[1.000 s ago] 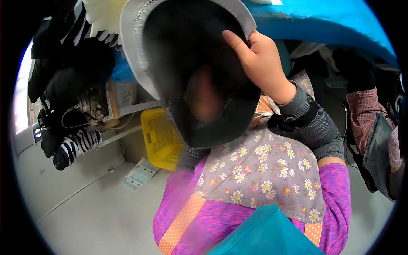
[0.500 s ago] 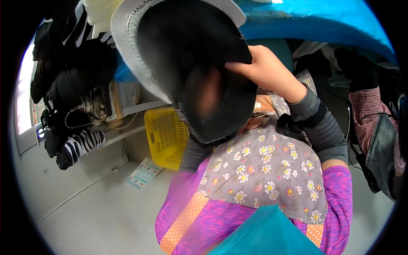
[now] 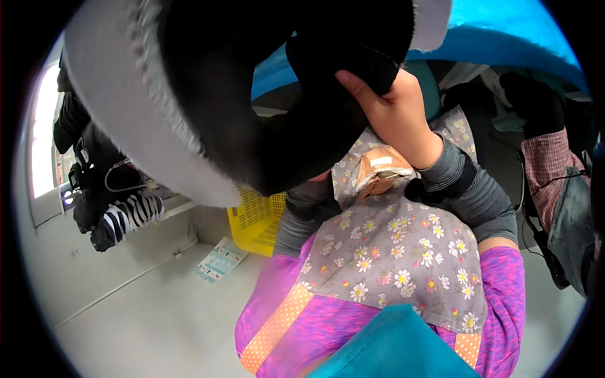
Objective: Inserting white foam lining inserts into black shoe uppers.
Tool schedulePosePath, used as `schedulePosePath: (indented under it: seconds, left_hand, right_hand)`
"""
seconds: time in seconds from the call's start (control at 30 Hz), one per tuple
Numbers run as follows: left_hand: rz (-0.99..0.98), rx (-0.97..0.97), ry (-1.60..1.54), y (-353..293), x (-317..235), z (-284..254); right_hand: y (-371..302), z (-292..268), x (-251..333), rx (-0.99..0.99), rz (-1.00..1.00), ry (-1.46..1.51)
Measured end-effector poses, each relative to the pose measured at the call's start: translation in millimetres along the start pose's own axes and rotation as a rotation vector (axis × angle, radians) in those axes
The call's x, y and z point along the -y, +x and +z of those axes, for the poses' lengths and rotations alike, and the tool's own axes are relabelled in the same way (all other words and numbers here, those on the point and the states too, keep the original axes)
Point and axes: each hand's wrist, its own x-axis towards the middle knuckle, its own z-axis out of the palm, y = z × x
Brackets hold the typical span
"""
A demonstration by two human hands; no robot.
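A black shoe upper with a wide light grey, rough-stitched border is held up close in front of me, filling the top of the view. My right hand grips its right edge, thumb on the near face and the other fingers behind it. Through an opening in the piece, blue shows from beyond. Only a sliver of my left hand shows below the upper's lower edge; its fingers are hidden behind the black material.
A yellow plastic basket stands on the floor to the left, with a printed sheet nearby. Black-and-white pieces hang at the far left. Beyond is a blue-covered surface. Another person's checked sleeve shows at right.
The shoe upper has come closer and spread wider to the left, and its opening now shows blue beyond. My right hand has shifted slightly down and right, still gripping it.
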Motion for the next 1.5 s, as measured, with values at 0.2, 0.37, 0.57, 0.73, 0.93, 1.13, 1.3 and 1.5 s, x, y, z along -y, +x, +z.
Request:
schedulePosePath:
  seconds: [0.2, 0.37, 0.57, 0.73, 0.93, 1.13, 1.3, 1.5]
  left_hand:
    - [0.092, 0.045, 0.131, 1, -2, 18]
    - [0.187, 0.019, 0.414, 27, 4, 77]
    - [0.336, 0.014, 0.455, 32, 10, 84]
    - [0.514, -0.096, 0.803, 33, 23, 97]
    - [0.483, -0.069, 0.617, 28, 27, 104]
    - [0.538, -0.093, 0.793, 19, 18, 110]
    - [0.706, 0.015, 1.132, 6, -4, 122]
    - [0.892, 0.234, 1.257, 13, 3, 112]
  right_hand:
    - [-2, 14, -3, -0.059, -0.195, -0.009]
    - [-22, 26, -6, 0.076, 0.047, 0.224]
    - [-29, 32, -15, 0.28, 0.425, 0.248]
    - [-44, 32, -59, 0.371, 0.113, 0.346]
    - [-54, 21, -56, 0.279, 0.434, 0.318]
    - [-49, -2, -52, 0.488, 0.31, 0.256]
    - [-53, -33, -58, 0.605, 0.705, 0.616]
    - [-36, -14, -41, 0.52, 0.534, 1.026]
